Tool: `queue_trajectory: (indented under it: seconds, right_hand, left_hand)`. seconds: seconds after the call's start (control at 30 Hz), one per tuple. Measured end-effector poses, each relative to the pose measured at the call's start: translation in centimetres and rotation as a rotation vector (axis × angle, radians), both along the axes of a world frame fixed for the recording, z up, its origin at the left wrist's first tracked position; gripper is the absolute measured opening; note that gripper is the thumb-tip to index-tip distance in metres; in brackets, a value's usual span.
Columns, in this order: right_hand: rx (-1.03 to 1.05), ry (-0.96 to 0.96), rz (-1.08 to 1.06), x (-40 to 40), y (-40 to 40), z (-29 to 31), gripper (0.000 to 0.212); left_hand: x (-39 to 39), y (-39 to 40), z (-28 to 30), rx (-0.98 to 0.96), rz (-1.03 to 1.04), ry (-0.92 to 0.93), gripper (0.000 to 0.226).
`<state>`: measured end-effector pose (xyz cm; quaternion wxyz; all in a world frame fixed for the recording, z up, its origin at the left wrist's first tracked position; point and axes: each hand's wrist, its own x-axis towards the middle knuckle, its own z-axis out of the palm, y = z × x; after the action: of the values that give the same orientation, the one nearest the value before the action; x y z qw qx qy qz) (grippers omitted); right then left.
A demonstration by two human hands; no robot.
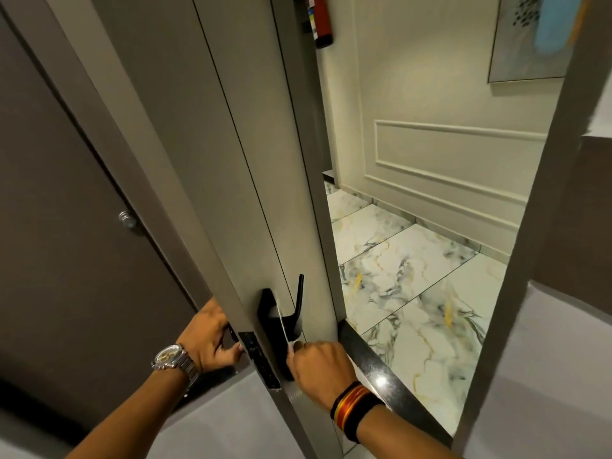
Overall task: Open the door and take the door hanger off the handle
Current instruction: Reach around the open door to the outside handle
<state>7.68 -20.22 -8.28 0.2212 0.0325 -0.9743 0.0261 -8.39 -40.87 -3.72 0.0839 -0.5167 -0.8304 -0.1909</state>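
Observation:
The beige door stands partly open, seen almost edge-on. A black lever handle sticks out on its corridor side. A thin white door hanger hangs over that handle, seen edge-on. My right hand is just below the handle, fingers pinched on the hanger's lower part. My left hand wraps around the handle on the door's inner side, beside the black latch plate; that handle is hidden by the hand and the door.
Beyond the gap lies a marble-tiled corridor floor and a panelled cream wall. A dark threshold strip crosses the doorway. The door frame stands right. A red fire extinguisher hangs above. A dark cabinet door with a knob is left.

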Motion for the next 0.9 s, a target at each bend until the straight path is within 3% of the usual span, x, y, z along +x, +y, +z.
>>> queue_trajectory:
  seconds: [0.1,0.27,0.57,0.63,0.67,0.77,0.9]
  right_hand:
    - [-0.146,-0.021,0.023,0.1,1.1,-0.2,0.039]
    - [-0.444,0.029,-0.152,-1.4,5.5,-0.2,0.046]
    - [-0.476,0.092,-0.326,-6.3,10.7,4.4,0.029]
    - [-0.468,0.127,-0.381,-5.7,11.9,5.9,0.014]
    - [-0.467,0.161,-0.416,-5.2,12.5,6.8,0.009]
    - [-0.465,0.340,-0.515,-2.6,14.1,10.9,0.026]
    - [-0.366,0.655,-0.558,2.7,14.6,19.5,0.025]
  left_hand:
    - [-0.6,-0.7,-0.1,-0.042,0.000,0.007,0.041]
    - [-0.4,0.0,-0.2,-0.044,0.008,0.003,0.044]
    - [2.3,3.1,0.8,0.141,-0.084,0.044,0.037]
    - [2.5,4.1,0.6,0.131,-0.084,0.059,0.041]
    - [2.6,4.7,0.7,0.130,-0.087,0.068,0.043]
    - [2.9,6.4,0.3,0.135,-0.095,0.087,0.050]
    - [3.3,8.4,-1.2,0.138,-0.038,0.094,0.072]
